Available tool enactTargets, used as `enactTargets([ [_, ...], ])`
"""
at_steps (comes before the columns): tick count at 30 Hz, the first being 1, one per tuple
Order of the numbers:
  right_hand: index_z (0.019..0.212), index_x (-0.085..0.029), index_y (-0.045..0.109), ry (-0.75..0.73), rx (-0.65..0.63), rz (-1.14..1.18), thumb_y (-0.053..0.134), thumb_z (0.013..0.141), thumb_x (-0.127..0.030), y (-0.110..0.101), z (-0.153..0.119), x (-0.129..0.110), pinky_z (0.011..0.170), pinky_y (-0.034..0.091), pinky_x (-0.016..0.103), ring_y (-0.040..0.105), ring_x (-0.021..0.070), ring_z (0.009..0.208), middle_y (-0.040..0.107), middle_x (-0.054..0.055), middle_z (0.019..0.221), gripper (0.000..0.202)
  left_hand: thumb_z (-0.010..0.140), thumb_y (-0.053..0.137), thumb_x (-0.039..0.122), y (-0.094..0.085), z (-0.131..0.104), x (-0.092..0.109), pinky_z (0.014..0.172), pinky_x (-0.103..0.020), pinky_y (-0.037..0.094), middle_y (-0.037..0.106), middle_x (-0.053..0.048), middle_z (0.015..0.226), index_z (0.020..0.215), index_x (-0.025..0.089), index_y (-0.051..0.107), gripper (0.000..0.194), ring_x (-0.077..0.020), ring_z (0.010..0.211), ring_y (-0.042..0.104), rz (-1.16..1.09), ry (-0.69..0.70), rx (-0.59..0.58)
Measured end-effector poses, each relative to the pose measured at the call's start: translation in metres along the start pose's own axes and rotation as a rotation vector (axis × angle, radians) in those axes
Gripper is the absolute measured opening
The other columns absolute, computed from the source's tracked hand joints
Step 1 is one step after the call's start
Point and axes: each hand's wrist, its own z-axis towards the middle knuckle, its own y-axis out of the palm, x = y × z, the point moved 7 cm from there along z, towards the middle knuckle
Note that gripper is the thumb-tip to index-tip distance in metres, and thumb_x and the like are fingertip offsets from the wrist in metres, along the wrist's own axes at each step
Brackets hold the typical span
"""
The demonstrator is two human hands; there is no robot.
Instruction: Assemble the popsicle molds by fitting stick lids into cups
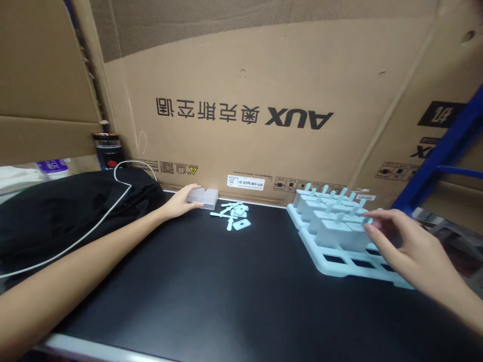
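Observation:
My left hand [181,202] reaches to the back of the table, thumb and fingers closed around the end of a translucent plastic popsicle mold [209,198]. It seems to be a pair of cells side by side. To its right lies a loose pile of light-blue popsicle sticks and small lids [234,213]. On the right stands a light-blue rack [328,264] with rows of filled popsicle molds [332,231], their sticks pointing up. My right hand [400,239] is at the front right mold, thumb and forefinger pinching a stick [367,220]; its other fingers are partly hidden.
Behind the black table [211,286] rises a large cardboard sheet [241,65]. Black cloth [75,211] with a white cable [101,221] across it lies at left, near a dark jar [109,151]. A blue metal frame [445,156] runs along the right.

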Motion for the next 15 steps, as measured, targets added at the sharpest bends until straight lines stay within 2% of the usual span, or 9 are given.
enactTargets([
  [3,0.109,-0.027,0.052,0.214,0.025,0.045,0.054,0.081,-0.057,0.009,-0.013,0.035,0.065,0.044,0.037,0.057,0.0231,0.075,0.059,0.008,0.09,0.041,0.084,0.059,0.066,0.002,0.001,-0.002,0.119,-0.049,0.03,0.04,-0.016,0.154,0.142,0.02,0.043,0.076,-0.0318,0.144,0.038,0.024,0.01,-0.002],
  [6,0.116,-0.026,0.042,0.306,-0.01,0.137,0.06,0.075,-0.06,0.028,-0.02,0.054,0.063,0.045,0.036,0.053,0.0208,0.068,0.052,0.005,0.087,0.055,0.085,0.059,0.067,0.002,0.002,-0.004,0.12,-0.049,0.029,0.038,-0.017,0.154,0.141,0.019,0.044,0.075,-0.0319,0.146,0.036,0.041,0.024,0.002],
  [9,0.115,-0.025,0.034,0.369,-0.037,0.173,0.064,0.07,-0.06,0.043,-0.022,0.063,0.061,0.045,0.036,0.051,0.0204,0.064,0.047,0.003,0.083,0.065,0.084,0.06,0.068,0.002,0.001,-0.004,0.12,-0.05,0.029,0.036,-0.017,0.154,0.141,0.02,0.044,0.076,-0.0325,0.147,0.034,0.051,0.02,0.01],
  [11,0.11,-0.025,0.034,0.421,-0.07,0.121,0.066,0.066,-0.063,0.047,-0.022,0.066,0.061,0.045,0.037,0.053,0.0222,0.064,0.049,0.003,0.08,0.067,0.084,0.06,0.068,0.001,0.001,-0.003,0.119,-0.051,0.03,0.035,-0.017,0.154,0.141,0.021,0.044,0.076,-0.0331,0.146,0.034,0.05,0.015,0.016],
  [15,0.084,-0.025,0.043,0.455,-0.251,-0.117,0.059,0.067,-0.069,0.051,-0.019,0.064,0.062,0.044,0.04,0.057,0.0259,0.064,0.057,0.007,0.071,0.05,0.089,0.054,0.065,-0.009,-0.003,0.009,0.117,-0.054,0.032,0.038,-0.015,0.15,0.136,0.022,0.047,0.064,-0.0335,0.145,0.033,0.074,0.022,0.107],
])
